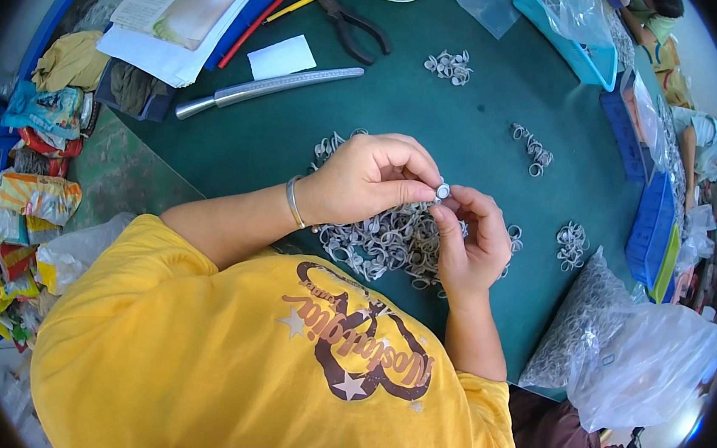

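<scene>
- Fingers of left hand (368, 180) and right hand (469, 242) pinch together on one small metal ring (443, 190), just above the big ring heap (383, 239).
- Heap looks mostly unworked; small ring clusters (449, 65) lie beyond it.
- Pliers (352, 24), metal file (268, 90) and bagged rings (576, 324) lie beyond or beside the heap, nothing blocking.

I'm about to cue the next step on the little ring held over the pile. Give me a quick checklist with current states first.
1. Small metal ring pinched between both hands: ok.
2. Left hand grip on it, thumb and forefinger closed: ok.
3. Right hand fingertips touching the ring from below: ok.
4. Pile of rings directly under the hands: ok.
5. Pliers lying apart near the table's far edge, not at hand: not ok.
6. Whether the ring is fully closed or seated: cannot tell, too small.
</scene>
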`<state>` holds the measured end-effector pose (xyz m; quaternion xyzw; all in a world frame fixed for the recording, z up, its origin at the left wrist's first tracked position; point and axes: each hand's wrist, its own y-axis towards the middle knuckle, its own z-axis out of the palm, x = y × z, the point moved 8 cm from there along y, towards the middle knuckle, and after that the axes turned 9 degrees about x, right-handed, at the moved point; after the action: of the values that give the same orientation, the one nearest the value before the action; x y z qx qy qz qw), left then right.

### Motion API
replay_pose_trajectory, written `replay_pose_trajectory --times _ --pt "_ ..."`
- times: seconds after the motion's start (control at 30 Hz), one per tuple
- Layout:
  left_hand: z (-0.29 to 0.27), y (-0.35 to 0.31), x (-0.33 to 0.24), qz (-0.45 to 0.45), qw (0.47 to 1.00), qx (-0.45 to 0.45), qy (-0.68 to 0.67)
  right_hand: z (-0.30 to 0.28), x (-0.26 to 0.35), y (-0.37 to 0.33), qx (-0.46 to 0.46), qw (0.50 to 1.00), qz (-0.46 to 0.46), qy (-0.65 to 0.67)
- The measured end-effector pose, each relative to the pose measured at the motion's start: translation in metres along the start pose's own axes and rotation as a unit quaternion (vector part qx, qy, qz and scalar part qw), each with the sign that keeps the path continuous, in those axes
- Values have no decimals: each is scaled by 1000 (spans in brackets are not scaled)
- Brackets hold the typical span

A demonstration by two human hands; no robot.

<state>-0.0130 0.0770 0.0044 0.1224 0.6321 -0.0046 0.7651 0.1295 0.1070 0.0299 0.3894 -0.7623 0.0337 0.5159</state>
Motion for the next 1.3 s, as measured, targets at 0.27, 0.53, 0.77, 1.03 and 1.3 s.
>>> replay_pose_trajectory --times 0.27,0.53,0.77,1.03,1.3 --pt "-2 -3 -11 60 980 3 189 3 -7 -5 -48 989 27 140" --pt "-3 -3 -4 9 998 -25 59 7 -14 -5 -21 974 72 214" --pt "-1 -4 2 30 998 -12 56 2 -11 -4 -37 989 63 128" --pt "5 -5 -24 107 949 -39 295 4 -15 -5 -49 986 60 145" --pt "10 -5 -29 142 938 -24 316 0 -12 -4 -47 990 49 126"
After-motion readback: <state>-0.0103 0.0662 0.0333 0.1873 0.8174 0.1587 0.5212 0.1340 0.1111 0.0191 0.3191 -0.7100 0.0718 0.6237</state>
